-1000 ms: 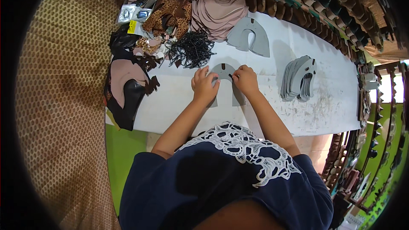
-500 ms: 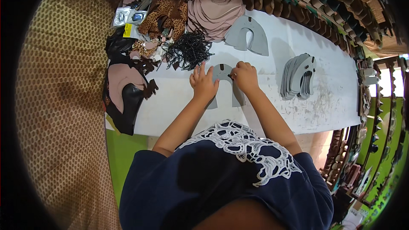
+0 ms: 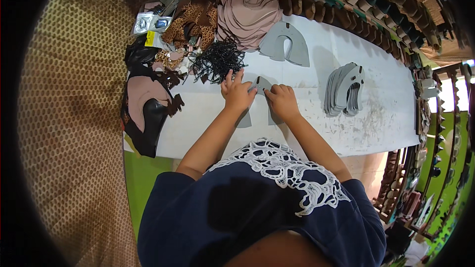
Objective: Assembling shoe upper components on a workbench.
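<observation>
A grey horseshoe-shaped cut piece [image 3: 261, 86] lies flat on the white table [image 3: 376, 118] in front of me. My left hand [image 3: 236, 94] presses on its left side, fingers spread toward the top. My right hand [image 3: 282, 101] rests on its right side, fingertips at the upper arch. Both hands cover most of the piece; only the top and the lower leg ends show.
A second grey horseshoe piece [image 3: 286, 45] lies farther back. A stack of grey cut pieces [image 3: 344, 90] sits to the right. Pink pieces [image 3: 247, 12], leopard-print pieces [image 3: 195, 17], black cords [image 3: 217, 62] and dark shoe uppers [image 3: 148, 113] crowd the left end.
Both hands stay on the grey piece; the fingers have shifted only slightly. The view has drifted a little.
</observation>
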Demonstrator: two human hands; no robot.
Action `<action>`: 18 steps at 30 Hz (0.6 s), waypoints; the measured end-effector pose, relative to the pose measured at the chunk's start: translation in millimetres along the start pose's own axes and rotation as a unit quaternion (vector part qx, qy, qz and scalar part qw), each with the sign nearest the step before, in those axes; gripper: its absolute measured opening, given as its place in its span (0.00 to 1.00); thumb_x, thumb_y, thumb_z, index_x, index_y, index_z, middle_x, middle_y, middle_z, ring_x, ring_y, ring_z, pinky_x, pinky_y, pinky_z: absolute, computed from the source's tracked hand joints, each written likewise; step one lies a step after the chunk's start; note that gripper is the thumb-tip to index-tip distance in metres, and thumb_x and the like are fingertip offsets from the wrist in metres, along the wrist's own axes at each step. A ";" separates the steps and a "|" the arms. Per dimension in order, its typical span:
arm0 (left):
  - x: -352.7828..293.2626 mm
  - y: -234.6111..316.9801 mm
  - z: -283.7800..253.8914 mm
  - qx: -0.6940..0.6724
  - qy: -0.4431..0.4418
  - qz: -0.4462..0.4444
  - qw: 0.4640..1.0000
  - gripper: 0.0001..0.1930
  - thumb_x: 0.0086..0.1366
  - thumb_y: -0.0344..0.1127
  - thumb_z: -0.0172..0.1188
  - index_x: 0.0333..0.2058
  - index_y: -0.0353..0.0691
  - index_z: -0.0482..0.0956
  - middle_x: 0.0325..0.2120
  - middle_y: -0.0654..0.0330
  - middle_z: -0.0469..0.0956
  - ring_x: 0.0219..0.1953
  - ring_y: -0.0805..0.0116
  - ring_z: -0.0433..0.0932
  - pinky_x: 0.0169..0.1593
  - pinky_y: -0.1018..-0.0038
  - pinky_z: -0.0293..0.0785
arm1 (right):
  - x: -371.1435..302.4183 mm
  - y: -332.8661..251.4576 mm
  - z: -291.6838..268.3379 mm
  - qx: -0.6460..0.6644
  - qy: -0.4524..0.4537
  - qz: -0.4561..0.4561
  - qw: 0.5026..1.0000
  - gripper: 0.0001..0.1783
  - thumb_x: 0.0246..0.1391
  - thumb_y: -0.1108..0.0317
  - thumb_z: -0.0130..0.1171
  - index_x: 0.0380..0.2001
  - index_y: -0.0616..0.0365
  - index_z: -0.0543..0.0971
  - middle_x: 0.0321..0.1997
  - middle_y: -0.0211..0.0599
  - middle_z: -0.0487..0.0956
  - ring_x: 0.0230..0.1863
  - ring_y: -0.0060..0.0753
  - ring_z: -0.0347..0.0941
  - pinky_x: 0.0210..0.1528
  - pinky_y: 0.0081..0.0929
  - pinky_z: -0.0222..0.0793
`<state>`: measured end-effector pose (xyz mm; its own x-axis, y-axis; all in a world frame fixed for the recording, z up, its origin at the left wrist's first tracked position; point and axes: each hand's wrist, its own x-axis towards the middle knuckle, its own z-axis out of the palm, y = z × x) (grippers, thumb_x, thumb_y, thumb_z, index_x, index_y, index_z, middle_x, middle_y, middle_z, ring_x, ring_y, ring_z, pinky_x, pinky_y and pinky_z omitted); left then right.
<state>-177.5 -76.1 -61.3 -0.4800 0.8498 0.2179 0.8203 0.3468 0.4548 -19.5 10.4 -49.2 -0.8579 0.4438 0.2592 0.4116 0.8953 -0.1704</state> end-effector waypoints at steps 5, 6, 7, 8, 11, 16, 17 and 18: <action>3.3 -3.7 10.7 -0.051 -0.030 -0.038 0.997 0.10 0.49 0.46 0.64 0.26 0.49 0.84 0.56 0.62 0.67 0.62 0.49 0.52 0.58 0.50 0.46 | -1.6 -11.8 -1.0 -0.059 -0.008 0.007 0.998 0.13 0.47 0.67 0.52 0.38 0.52 0.78 0.34 0.32 0.72 0.41 0.35 0.68 0.50 0.37 0.60; 3.1 -4.3 11.9 -0.050 -0.031 -0.036 0.998 0.10 0.49 0.46 0.64 0.26 0.49 0.84 0.56 0.62 0.67 0.62 0.49 0.52 0.58 0.50 0.46 | -1.1 -13.9 -1.0 -0.085 -0.026 0.008 0.996 0.13 0.48 0.68 0.51 0.39 0.54 0.77 0.35 0.32 0.72 0.42 0.35 0.67 0.53 0.38 0.60; 3.5 -3.1 10.6 -0.058 -0.045 -0.035 0.997 0.10 0.50 0.46 0.63 0.28 0.49 0.84 0.56 0.63 0.67 0.62 0.48 0.51 0.58 0.49 0.47 | -0.5 -15.3 -1.6 -0.085 -0.025 0.012 0.996 0.13 0.48 0.68 0.51 0.39 0.54 0.77 0.35 0.32 0.72 0.42 0.35 0.67 0.53 0.38 0.60; 3.7 -1.8 9.5 -0.066 -0.060 -0.034 0.995 0.11 0.52 0.46 0.63 0.31 0.50 0.84 0.57 0.64 0.66 0.63 0.46 0.51 0.58 0.47 0.48 | 0.3 -16.4 -2.1 -0.095 -0.044 0.016 0.994 0.14 0.48 0.68 0.51 0.39 0.55 0.77 0.37 0.32 0.72 0.44 0.36 0.67 0.55 0.40 0.58; 0.5 5.1 7.8 -0.079 -0.074 -0.043 0.993 0.10 0.53 0.46 0.62 0.32 0.51 0.84 0.57 0.65 0.66 0.63 0.46 0.51 0.58 0.48 0.49 | 3.3 -19.2 -3.7 -0.112 -0.075 0.026 0.991 0.13 0.48 0.68 0.50 0.38 0.57 0.77 0.39 0.33 0.71 0.47 0.36 0.65 0.57 0.42 0.56; -9.4 14.2 10.1 -0.106 -0.094 -0.034 0.989 0.11 0.54 0.46 0.61 0.33 0.51 0.84 0.56 0.65 0.67 0.62 0.45 0.51 0.59 0.50 0.50 | 1.4 -19.4 -1.3 -0.119 -0.079 0.029 0.989 0.11 0.47 0.68 0.50 0.34 0.56 0.78 0.39 0.33 0.71 0.47 0.37 0.65 0.59 0.43 0.55; -11.9 13.7 12.2 -0.115 -0.098 -0.039 0.988 0.11 0.54 0.47 0.61 0.33 0.51 0.85 0.56 0.65 0.67 0.62 0.44 0.51 0.59 0.51 0.50 | 0.5 -19.0 -2.6 -0.105 -0.081 0.036 0.991 0.11 0.48 0.68 0.50 0.34 0.54 0.78 0.39 0.33 0.71 0.47 0.37 0.65 0.58 0.43 0.55; -13.6 12.3 14.2 -0.110 -0.119 -0.048 0.986 0.12 0.55 0.49 0.59 0.36 0.55 0.84 0.56 0.62 0.66 0.63 0.46 0.51 0.59 0.51 0.48 | -0.7 -18.5 -4.0 -0.090 -0.082 0.042 0.992 0.11 0.48 0.67 0.50 0.34 0.53 0.79 0.39 0.32 0.71 0.47 0.38 0.65 0.57 0.43 0.56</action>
<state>-156.4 -77.8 -71.0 -0.4434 0.8958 -0.0314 0.6750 0.3568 0.6458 -25.3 -6.3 -42.4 -0.8502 0.5185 0.0905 0.5200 0.8541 -0.0081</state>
